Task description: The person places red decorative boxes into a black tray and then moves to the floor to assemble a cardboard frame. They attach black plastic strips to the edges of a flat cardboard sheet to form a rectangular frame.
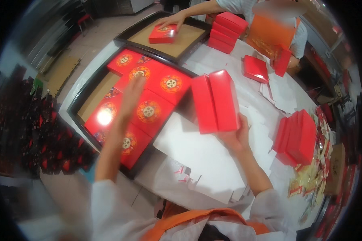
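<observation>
My right hand (238, 135) grips two red boxes (216, 102) side by side from below, holding them up over the table to the right of a black-rimmed tray (77, 95). My left hand (134, 89) is stretched out over the tray, slightly blurred, with its fingers at the round emblem of a red gift box and nothing held in it. Several red gift boxes (149, 111) with round orange-and-gold emblems lie flat in rows in this tray. Part of its tan bottom shows along the left side.
Across the table a person in an orange apron (271, 32) rests one hand on a red box (163, 33) in a second tray (140, 39). Red boxes stand stacked (227, 32) and grouped (295, 137). White flat sheets (205, 156) and small packets (309, 176) lie on the table.
</observation>
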`<action>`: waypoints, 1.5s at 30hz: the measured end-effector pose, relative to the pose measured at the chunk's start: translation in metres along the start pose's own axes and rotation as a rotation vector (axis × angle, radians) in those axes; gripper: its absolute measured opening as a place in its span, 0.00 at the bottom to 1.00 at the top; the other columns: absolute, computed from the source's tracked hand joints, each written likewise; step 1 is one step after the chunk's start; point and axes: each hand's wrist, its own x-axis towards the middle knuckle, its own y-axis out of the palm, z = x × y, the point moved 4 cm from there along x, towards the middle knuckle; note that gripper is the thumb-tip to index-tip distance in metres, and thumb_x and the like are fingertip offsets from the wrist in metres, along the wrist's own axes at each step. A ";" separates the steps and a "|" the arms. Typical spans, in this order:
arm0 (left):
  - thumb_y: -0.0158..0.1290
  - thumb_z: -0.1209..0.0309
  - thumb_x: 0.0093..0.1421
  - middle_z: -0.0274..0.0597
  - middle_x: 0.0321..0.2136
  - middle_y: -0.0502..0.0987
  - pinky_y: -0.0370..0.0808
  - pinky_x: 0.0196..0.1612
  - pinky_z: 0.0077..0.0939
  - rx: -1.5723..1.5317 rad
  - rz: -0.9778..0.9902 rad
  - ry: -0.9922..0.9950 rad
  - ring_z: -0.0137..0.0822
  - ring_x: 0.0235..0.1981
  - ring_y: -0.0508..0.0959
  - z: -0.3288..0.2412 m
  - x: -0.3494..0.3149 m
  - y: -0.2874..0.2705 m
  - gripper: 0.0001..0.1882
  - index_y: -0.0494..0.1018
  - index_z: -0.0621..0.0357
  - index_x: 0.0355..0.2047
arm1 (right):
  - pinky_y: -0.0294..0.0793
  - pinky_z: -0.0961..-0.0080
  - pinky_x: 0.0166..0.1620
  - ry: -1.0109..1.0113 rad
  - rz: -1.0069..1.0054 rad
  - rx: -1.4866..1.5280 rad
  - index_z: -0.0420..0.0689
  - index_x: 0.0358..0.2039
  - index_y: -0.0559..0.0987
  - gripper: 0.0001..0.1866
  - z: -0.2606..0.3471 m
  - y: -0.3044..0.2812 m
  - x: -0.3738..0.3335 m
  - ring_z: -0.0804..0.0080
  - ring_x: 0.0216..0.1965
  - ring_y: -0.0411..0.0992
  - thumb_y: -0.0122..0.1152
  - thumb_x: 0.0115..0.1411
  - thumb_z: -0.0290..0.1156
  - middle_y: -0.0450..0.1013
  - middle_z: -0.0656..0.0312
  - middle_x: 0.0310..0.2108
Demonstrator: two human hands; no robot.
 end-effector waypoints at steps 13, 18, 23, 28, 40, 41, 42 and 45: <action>0.49 0.48 0.53 0.40 0.59 0.45 0.49 0.60 0.32 -0.884 0.584 -0.253 0.34 0.60 0.49 -0.005 -0.194 0.119 0.48 0.33 0.55 0.61 | 0.63 0.69 0.51 -0.166 0.145 -0.218 0.43 0.45 0.68 0.19 -0.053 0.027 -0.044 0.69 0.48 0.64 0.47 0.55 0.40 0.67 0.60 0.45; 0.54 0.49 0.49 0.44 0.59 0.43 0.49 0.59 0.32 -0.619 0.627 0.014 0.36 0.60 0.47 -0.005 -0.196 0.122 0.54 0.28 0.54 0.61 | 0.64 0.69 0.51 -0.234 0.136 -0.355 0.42 0.38 0.70 0.15 -0.049 0.030 -0.043 0.70 0.47 0.65 0.48 0.54 0.38 0.68 0.59 0.45; 0.59 0.56 0.43 0.46 0.59 0.44 0.53 0.58 0.34 -0.583 0.344 0.004 0.39 0.59 0.50 -0.029 -0.175 0.084 0.56 0.32 0.55 0.61 | 0.61 0.56 0.54 0.015 0.054 0.162 0.41 0.41 0.66 0.17 -0.034 0.037 -0.026 0.65 0.50 0.62 0.56 0.49 0.24 0.63 0.56 0.48; 0.64 0.49 0.31 0.56 0.58 0.47 0.58 0.54 0.45 0.628 -0.225 0.378 0.55 0.56 0.53 -0.062 -0.109 -0.011 0.56 0.50 0.53 0.59 | 0.65 0.60 0.50 -0.155 -0.095 0.163 0.41 0.40 0.68 0.16 0.010 -0.026 -0.007 0.62 0.44 0.65 0.58 0.49 0.26 0.68 0.54 0.40; 0.60 0.49 0.30 0.54 0.59 0.48 0.59 0.49 0.61 1.564 -0.334 0.041 0.66 0.57 0.47 -0.018 0.006 -0.174 0.51 0.54 0.45 0.57 | 0.66 0.66 0.46 -0.092 -0.164 0.028 0.39 0.40 0.67 0.15 -0.001 -0.053 0.003 0.66 0.42 0.65 0.53 0.51 0.27 0.66 0.57 0.43; 0.60 0.49 0.30 0.54 0.59 0.48 0.59 0.49 0.61 1.575 -0.320 0.022 0.67 0.57 0.47 -0.013 0.010 -0.177 0.51 0.54 0.45 0.58 | 0.66 0.66 0.46 -0.089 -0.149 0.033 0.39 0.40 0.67 0.16 0.000 -0.053 0.003 0.66 0.43 0.65 0.53 0.51 0.27 0.66 0.57 0.43; 0.60 0.49 0.30 0.53 0.59 0.48 0.59 0.49 0.61 1.587 -0.306 0.002 0.67 0.57 0.47 -0.008 0.015 -0.181 0.51 0.54 0.45 0.58 | 0.66 0.65 0.46 -0.086 -0.134 0.039 0.39 0.41 0.67 0.16 0.001 -0.052 0.003 0.66 0.43 0.65 0.53 0.51 0.27 0.66 0.57 0.43; 0.60 0.48 0.29 0.53 0.59 0.49 0.58 0.50 0.60 1.664 -0.167 -0.055 0.66 0.56 0.49 0.005 0.027 -0.184 0.51 0.54 0.44 0.57 | 0.65 0.65 0.47 -0.086 -0.139 0.030 0.39 0.42 0.67 0.17 0.001 -0.049 0.004 0.65 0.44 0.64 0.54 0.50 0.28 0.66 0.57 0.44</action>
